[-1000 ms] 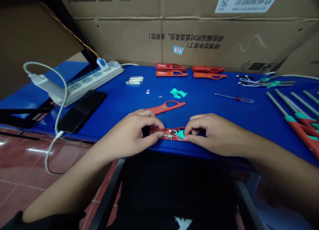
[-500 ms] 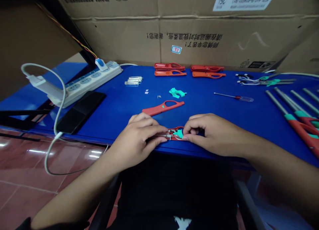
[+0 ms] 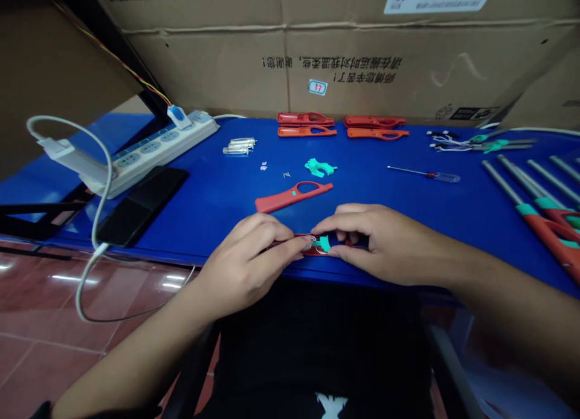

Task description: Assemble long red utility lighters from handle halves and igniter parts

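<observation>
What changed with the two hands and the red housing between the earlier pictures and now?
The left hand slid right along the red plastic housing, and the right hand reached its index finger left, so the hands now cover more of it, beside the teal insert. Neither let go. The loose red handle half, teal piece and screwdriver stayed put.

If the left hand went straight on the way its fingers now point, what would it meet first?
Just ahead of the left hand, the teal plastic part in the red lighter shell, though depth is unclear from this view.
</observation>
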`<action>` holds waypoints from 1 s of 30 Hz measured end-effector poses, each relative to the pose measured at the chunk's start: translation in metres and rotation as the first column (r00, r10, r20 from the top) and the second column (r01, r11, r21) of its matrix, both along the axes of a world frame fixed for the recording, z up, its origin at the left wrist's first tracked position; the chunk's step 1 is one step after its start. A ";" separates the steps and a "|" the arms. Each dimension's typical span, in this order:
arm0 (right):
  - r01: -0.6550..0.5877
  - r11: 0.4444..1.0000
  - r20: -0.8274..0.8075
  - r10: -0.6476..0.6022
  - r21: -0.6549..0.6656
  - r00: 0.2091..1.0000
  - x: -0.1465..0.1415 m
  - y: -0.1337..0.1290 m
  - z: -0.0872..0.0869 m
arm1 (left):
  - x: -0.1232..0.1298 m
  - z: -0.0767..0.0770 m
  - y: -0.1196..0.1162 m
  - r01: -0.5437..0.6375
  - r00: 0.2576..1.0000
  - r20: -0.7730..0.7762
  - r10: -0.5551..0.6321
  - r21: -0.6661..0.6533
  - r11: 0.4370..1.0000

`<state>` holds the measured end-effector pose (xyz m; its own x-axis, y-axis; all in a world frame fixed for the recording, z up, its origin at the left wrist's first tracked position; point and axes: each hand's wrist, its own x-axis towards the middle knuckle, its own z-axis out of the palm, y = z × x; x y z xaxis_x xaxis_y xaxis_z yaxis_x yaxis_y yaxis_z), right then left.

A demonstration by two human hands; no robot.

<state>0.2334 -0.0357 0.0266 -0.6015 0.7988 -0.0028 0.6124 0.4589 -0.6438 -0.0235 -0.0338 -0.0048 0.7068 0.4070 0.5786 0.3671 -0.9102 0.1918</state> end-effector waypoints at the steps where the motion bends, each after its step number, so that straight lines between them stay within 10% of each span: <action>1: -0.019 1.000 0.003 0.019 0.000 1.000 0.000 0.000 0.000 | 0.000 0.000 0.000 0.003 1.000 0.000 -0.003 0.009 1.000; 30: -0.045 0.998 -0.051 0.043 -0.034 0.998 -0.004 0.006 -0.005 | -0.001 -0.007 0.001 -0.070 0.997 0.032 0.070 -0.007 0.998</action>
